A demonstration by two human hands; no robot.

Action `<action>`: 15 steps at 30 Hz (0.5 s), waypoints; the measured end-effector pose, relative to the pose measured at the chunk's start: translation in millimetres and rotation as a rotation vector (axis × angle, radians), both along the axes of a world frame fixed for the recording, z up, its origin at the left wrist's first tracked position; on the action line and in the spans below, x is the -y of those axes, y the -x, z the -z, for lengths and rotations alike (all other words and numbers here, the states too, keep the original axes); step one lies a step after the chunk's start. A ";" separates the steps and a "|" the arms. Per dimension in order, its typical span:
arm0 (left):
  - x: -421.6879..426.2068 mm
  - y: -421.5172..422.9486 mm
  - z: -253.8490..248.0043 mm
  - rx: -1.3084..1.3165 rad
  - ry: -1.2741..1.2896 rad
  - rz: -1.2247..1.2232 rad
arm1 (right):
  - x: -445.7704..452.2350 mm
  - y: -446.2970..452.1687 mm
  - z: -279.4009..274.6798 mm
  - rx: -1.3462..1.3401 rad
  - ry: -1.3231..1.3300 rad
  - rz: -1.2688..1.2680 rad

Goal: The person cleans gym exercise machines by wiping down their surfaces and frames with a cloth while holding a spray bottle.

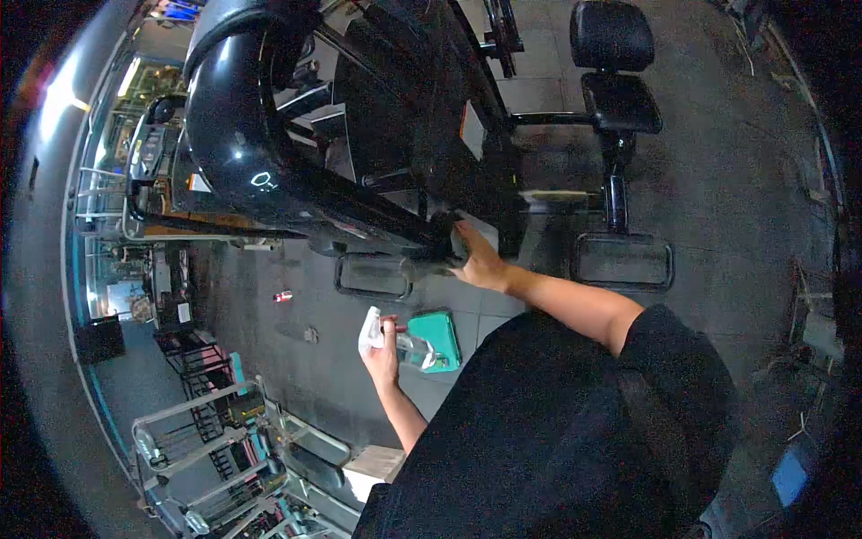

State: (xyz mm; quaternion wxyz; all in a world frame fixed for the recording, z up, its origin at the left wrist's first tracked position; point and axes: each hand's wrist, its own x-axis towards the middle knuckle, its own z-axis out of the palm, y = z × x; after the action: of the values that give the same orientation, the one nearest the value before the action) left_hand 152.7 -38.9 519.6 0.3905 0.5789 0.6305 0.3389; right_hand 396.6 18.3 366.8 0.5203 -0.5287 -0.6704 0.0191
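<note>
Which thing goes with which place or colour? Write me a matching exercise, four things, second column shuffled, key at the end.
1. Spray bottle
2. Right hand
3. Flat rectangular item
4. Padded seat

A. At the machine's black frame
B. Paired with a black backrest
C. In the left hand
D. Teal green

Pairs: 1-C, 2-A, 3-D, 4-B

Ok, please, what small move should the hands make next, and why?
I would probably bring the spray bottle in the left hand a little nearer to the black machine. The right hand is already at its lower end, while the bottle is held apart from it. Whether the right hand holds anything is unclear.
</note>
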 end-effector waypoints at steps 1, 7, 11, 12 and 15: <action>0.3 -0.5 1.3 -0.002 0.004 -0.004 | 7.8 -11.3 -16.4 -0.002 0.004 -0.004; 12.8 9.5 10.0 0.100 0.004 -0.095 | 27.1 -48.9 -0.7 -0.898 0.026 0.273; 19.0 24.5 19.1 0.015 0.042 -0.055 | -25.4 -101.5 -138.0 -0.591 -0.180 0.364; 19.4 17.4 11.9 0.037 0.045 -0.106 | -48.3 -107.0 -163.3 -0.746 -0.073 0.243; 21.1 21.6 12.6 0.071 0.019 -0.111 | -130.2 -99.0 -195.3 -0.469 -0.191 0.279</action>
State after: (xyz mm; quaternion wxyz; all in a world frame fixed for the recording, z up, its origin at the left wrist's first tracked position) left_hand 131.1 -60.1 507.0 0.3988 0.5267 0.6507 0.3742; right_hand 495.6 148.4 562.0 0.7059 -0.5458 -0.4514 0.0058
